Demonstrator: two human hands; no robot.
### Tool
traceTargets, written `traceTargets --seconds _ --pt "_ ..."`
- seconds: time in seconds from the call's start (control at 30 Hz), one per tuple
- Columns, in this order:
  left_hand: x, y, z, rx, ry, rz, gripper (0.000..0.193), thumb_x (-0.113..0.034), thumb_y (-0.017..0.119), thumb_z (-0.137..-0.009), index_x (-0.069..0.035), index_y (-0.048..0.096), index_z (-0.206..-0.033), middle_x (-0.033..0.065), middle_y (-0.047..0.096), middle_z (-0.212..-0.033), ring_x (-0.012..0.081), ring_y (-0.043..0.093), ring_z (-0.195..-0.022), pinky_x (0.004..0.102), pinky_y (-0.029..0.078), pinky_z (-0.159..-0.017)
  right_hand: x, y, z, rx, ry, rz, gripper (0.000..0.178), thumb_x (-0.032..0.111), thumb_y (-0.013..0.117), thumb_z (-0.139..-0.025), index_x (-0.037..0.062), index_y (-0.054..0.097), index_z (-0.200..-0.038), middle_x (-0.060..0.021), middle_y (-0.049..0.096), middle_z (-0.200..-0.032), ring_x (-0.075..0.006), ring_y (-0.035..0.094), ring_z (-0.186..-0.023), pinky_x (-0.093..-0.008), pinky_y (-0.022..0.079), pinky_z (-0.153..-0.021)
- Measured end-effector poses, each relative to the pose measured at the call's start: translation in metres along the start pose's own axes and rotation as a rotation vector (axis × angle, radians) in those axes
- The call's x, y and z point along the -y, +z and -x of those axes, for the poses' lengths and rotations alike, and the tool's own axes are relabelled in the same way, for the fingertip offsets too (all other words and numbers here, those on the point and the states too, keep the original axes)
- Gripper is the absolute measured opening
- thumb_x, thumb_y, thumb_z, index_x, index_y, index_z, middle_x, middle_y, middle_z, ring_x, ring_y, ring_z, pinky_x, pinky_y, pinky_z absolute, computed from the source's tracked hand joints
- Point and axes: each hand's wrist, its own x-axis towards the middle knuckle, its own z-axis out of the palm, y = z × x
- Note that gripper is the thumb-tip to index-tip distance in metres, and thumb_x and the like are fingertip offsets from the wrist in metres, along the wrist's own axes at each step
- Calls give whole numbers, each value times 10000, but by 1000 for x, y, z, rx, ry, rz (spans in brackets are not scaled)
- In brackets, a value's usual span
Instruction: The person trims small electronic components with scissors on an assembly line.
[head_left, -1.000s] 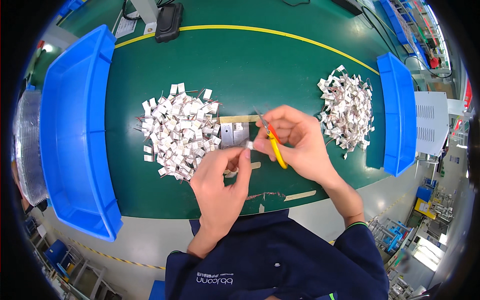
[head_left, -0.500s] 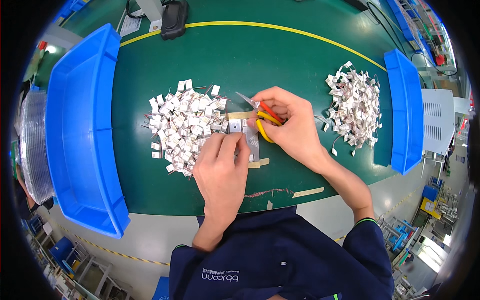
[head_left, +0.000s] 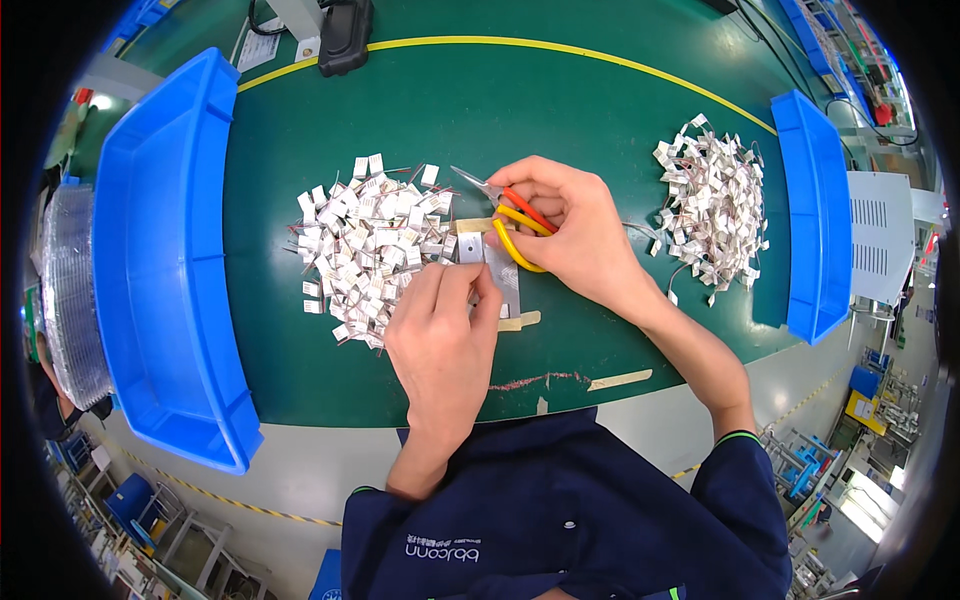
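Observation:
My right hand [head_left: 585, 230] is closed around a pair of scissors [head_left: 520, 215] with red and yellow handles; the metal blades point up and left, above the work spot. My left hand [head_left: 440, 335] has its thumb and fingers pinched together at the lower part of a small metal plate [head_left: 470, 246]. Whatever lies in that pinch is hidden by the fingertips. Strips of tan tape [head_left: 517, 321] lie along the plate's edges. Just left of it, and partly behind my left hand, spreads a pile of small white connectors with short wires [head_left: 370, 240].
A second heap of white connectors with wires [head_left: 712, 205] lies at the right. Blue bins stand at the left [head_left: 170, 260] and right [head_left: 815, 215] table edges. A black device [head_left: 345, 38] sits at the back, near a yellow line [head_left: 560, 52] on the green table [head_left: 560, 115].
My right hand has shifted slightly left and up with the scissors, whose tips now sit farther up-left. My left hand stays nearly in place, still pinching.

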Motion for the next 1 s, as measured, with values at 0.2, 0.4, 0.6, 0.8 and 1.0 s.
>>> traceTargets --seconds 0.2,0.4,0.6,0.8,1.0 --pt "-4 0 4 22 -69 -21 181 -10 711 -693 -58 537 -706 39 515 -616 215 527 -511 339 415 -454 4 -1 -2 19 0 19 280 -61 675 -764 -35 591 -1030 -109 682 -862 -123 665 -810 -243 530 -726" --pt "-12 -5 10 105 -215 50 172 -38 716 -697 -61 547 -688 35 512 -559 219 515 -449 330 408 -435 -1 -4 -2 26 -33 -42 315 -50 674 -780 -20 565 -1074 -109 674 -888 -135 676 -848 -243 529 -722" --pt "-12 -13 5 217 -309 56 158 -69 699 -753 -37 561 -684 54 511 -531 232 515 -439 348 395 -438 9 -19 3 131 70 -191 311 -98 630 -811 -19 543 -1099 -79 662 -915 -134 673 -886 -216 532 -737" --pt "-13 -22 -5 325 -316 43 171 -86 673 -796 -16 578 -672 70 489 -487 245 500 -414 366 377 -439 19 -42 5 289 279 -330 225 27 698 -808 -31 597 -1000 -82 673 -777 -85 639 -671 -161 444 -572" --pt "-15 -25 -8 354 -343 31 176 -93 672 -805 -9 596 -672 67 475 -468 237 477 -397 359 360 -432 11 -57 2 527 428 -202 151 15 659 -773 -59 670 -904 -114 698 -765 -117 644 -620 -214 473 -559"
